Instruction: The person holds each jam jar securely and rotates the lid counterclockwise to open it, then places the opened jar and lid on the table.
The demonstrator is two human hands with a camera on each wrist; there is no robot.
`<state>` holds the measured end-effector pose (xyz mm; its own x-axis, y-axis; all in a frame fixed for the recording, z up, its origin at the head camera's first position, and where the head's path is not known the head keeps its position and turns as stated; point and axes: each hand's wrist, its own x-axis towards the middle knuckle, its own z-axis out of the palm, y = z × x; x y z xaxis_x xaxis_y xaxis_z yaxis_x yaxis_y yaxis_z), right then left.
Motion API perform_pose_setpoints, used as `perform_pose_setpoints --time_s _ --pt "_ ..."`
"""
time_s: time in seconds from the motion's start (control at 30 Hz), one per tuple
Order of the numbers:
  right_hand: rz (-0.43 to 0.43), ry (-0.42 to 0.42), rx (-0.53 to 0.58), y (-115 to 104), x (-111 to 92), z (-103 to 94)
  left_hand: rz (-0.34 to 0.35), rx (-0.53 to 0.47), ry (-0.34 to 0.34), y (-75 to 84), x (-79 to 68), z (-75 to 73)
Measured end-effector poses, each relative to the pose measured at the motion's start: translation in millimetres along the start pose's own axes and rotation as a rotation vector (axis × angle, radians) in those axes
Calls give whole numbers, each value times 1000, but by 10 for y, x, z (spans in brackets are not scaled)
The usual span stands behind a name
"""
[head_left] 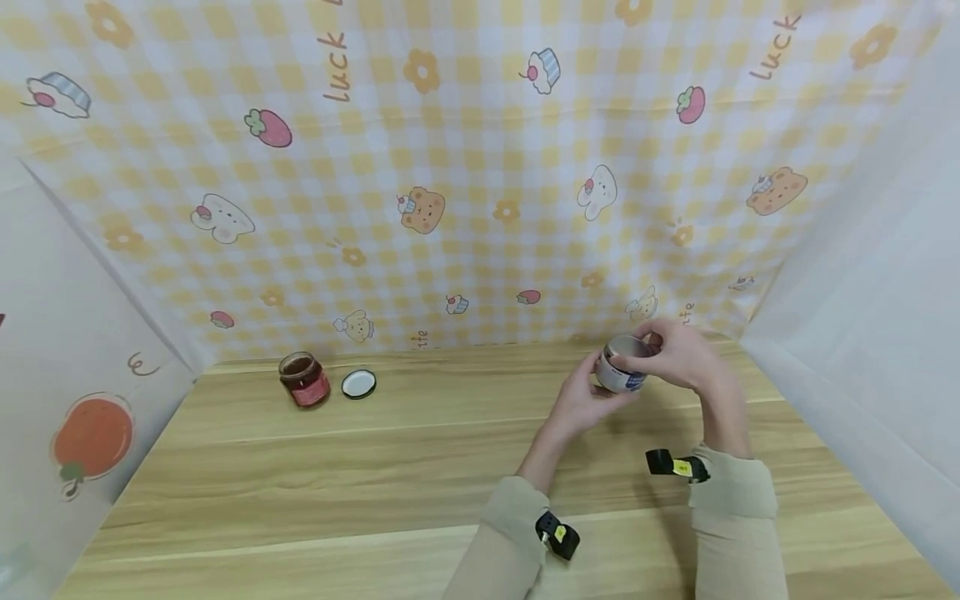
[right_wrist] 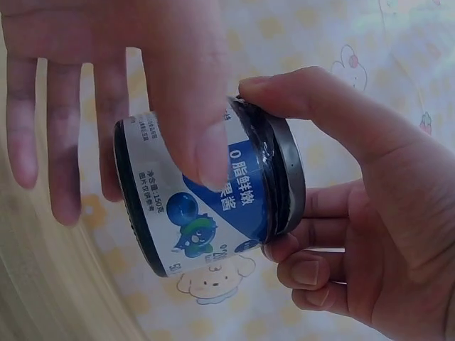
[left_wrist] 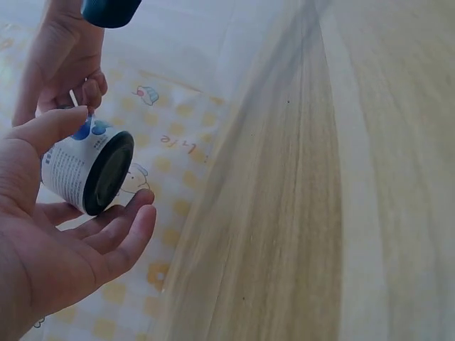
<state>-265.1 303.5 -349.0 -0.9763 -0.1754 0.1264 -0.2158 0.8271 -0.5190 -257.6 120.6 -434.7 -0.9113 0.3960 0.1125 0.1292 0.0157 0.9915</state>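
Both hands are on a small jam jar (head_left: pixel 617 379) with a white and blue label showing blueberries. Its dark base shows in the left wrist view, raised off the table. My left hand (head_left: pixel 583 402) holds the jar's body, thumb on one side and fingers on the other. At the top, my right hand (head_left: pixel 681 354) grips the dark-rimmed lid (right_wrist: pixel 288 170) between thumb and curled fingers. The lid sits on the jar's mouth in the right wrist view. Part of the label is hidden behind the left thumb.
On the left of the wooden table (head_left: pixel 375 475) stands an uncovered jar (head_left: pixel 307 385) with a red label and dark red contents. A loose lid (head_left: pixel 358 384) lies beside it, white inside up. A checked cloth (head_left: pixel 480 183) hangs behind, and pale panels flank both sides.
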Motion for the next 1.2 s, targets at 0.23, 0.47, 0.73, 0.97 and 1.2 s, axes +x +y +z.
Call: perform_pose_setpoints --time_s 0.23,0.47,0.73,0.97,1.2 --pt "-62 11 2 -42 19 49 25 17 30 0 -5 -17" --pt "-114 2 41 -121 25 89 38 87 106 46 -19 -40" --pt "-159 33 30 -164 10 86 21 104 153 142 -46 -49" --pt "-192 66 16 -221 -4 71 10 112 201 251 -67 -63" --pt "-220 117 6 -290 -11 73 31 99 208 314 -109 -111"
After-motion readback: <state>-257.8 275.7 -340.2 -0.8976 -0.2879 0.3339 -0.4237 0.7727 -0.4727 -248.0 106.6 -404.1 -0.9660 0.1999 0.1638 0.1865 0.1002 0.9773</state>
